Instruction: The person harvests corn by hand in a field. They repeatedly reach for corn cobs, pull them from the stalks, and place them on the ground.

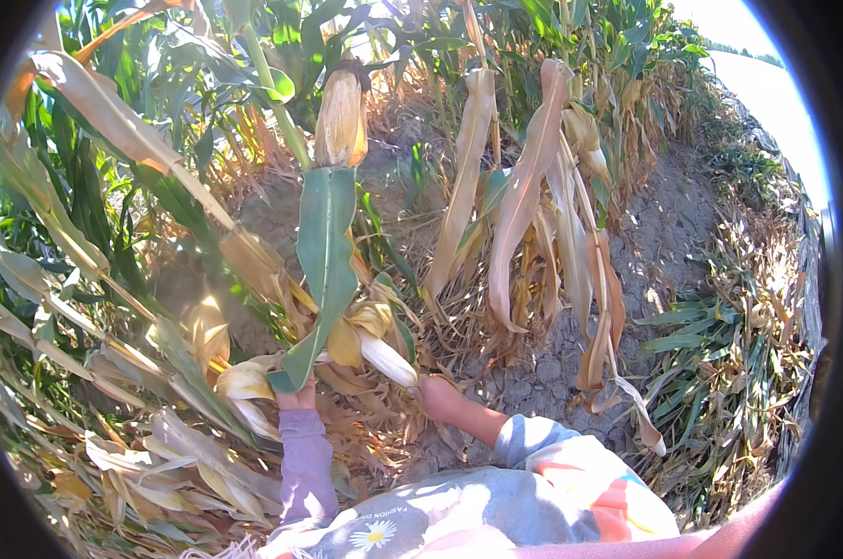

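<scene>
My right hand (441,400) grips the lower tip of a pale strip of corn husk (388,358), which hangs from a plant with yellowed husks (372,318) around its top. To its left, my left hand (297,398) reaches up behind a broad green corn leaf (327,237); the leaf covers the fingers, so their hold is hidden. Just left of that hand is another peeled-back husk (245,381), yellowish with white strips hanging down. Above the leaf stands a corn ear in a dry tan husk (342,119), its dark silk at the top.
Dry leaves (515,189) droop from stalks right of centre. Bent stalks (114,349) crowd the left side. Cracked soil (533,377) shows at the right, beside a heap of cut green and dry leaves (715,363). Standing corn (589,42) lines the back.
</scene>
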`<state>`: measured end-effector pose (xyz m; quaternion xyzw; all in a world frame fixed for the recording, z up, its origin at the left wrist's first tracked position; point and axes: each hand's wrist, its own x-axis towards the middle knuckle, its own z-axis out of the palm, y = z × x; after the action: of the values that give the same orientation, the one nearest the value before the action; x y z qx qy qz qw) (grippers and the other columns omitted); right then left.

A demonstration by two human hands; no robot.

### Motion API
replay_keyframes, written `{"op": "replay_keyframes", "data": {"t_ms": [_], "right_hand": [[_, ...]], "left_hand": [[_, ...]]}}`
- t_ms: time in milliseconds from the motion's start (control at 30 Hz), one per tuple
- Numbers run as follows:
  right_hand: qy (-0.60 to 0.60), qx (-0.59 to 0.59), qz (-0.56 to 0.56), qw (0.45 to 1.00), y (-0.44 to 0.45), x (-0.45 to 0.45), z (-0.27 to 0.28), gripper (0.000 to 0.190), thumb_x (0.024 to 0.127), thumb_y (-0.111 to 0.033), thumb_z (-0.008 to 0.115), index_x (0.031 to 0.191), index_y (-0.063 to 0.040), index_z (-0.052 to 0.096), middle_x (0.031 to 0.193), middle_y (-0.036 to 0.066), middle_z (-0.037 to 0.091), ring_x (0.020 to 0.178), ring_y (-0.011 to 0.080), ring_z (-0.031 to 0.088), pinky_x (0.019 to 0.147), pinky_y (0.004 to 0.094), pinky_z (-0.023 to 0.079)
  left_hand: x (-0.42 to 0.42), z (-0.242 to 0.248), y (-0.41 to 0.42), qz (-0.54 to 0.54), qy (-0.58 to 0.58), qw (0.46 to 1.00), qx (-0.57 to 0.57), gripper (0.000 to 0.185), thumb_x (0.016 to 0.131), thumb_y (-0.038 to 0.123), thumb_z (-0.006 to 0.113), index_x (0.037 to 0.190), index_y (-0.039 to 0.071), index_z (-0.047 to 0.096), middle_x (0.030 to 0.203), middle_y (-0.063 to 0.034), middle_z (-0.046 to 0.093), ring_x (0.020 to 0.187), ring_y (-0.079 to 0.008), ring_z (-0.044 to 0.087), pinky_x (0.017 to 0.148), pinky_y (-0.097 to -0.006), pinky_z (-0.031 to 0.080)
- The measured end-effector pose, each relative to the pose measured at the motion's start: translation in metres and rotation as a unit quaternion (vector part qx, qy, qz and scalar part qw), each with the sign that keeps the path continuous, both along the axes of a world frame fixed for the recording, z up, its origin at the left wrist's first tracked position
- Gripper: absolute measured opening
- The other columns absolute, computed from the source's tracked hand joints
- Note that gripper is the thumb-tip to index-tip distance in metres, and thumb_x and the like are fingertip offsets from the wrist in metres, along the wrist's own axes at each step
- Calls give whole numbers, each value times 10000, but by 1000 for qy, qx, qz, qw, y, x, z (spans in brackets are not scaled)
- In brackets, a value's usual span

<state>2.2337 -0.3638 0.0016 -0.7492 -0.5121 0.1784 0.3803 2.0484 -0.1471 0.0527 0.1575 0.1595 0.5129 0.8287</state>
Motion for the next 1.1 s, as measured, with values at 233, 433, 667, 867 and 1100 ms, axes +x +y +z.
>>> {"op": "replay_keyframes", "data": {"t_ms": [233, 433, 667, 867, 1100], "right_hand": [[-58, 135, 228, 962, -2, -10, 4, 271, 850, -246, 549, 701, -20, 568, 603, 184, 550, 583, 378, 543, 567, 446, 444], [3, -14, 281, 960, -12, 9, 30, 323, 893, -258, 507, 717, 8, 557, 622, 199, 540, 594, 384, 522, 574, 426, 433], [29, 42, 183, 982, -17, 44, 36, 259, 904, -187, 484, 762, 22, 538, 624, 200, 518, 552, 329, 499, 565, 410, 416], [295, -19, 79, 952, 2, 39, 43, 311, 920, -197, 460, 695, 9, 520, 515, 86, 480, 407, 172, 457, 418, 323, 373], [552, 163, -107, 811, 65, 107, 87, 325, 954, -249, 365, 692, -68, 431, 514, 2, 397, 430, 137, 448, 406, 293, 392]], "left_hand": [[58, -39, -83, -201, 259, 933, 146, 265, 880, 288, 543, 1025, 66, 560, 961, -85, 608, 784, -214, 599, 697, -341, 523], [76, -12, -67, -181, 214, 951, 131, 269, 881, 285, 544, 1033, 64, 557, 964, -85, 608, 793, -212, 599, 702, -336, 524], [67, -6, -70, -176, 210, 954, 124, 274, 881, 283, 547, 1041, 61, 554, 968, -84, 607, 804, -210, 599, 708, -329, 524], [53, -16, -80, -180, 212, 952, 127, 278, 882, 280, 548, 1049, 58, 551, 972, -84, 606, 813, -207, 599, 713, -324, 524], [25, -10, -81, -156, 209, 956, 133, 283, 882, 278, 550, 1058, 56, 547, 976, -83, 606, 823, -205, 599, 719, -317, 525]]}}
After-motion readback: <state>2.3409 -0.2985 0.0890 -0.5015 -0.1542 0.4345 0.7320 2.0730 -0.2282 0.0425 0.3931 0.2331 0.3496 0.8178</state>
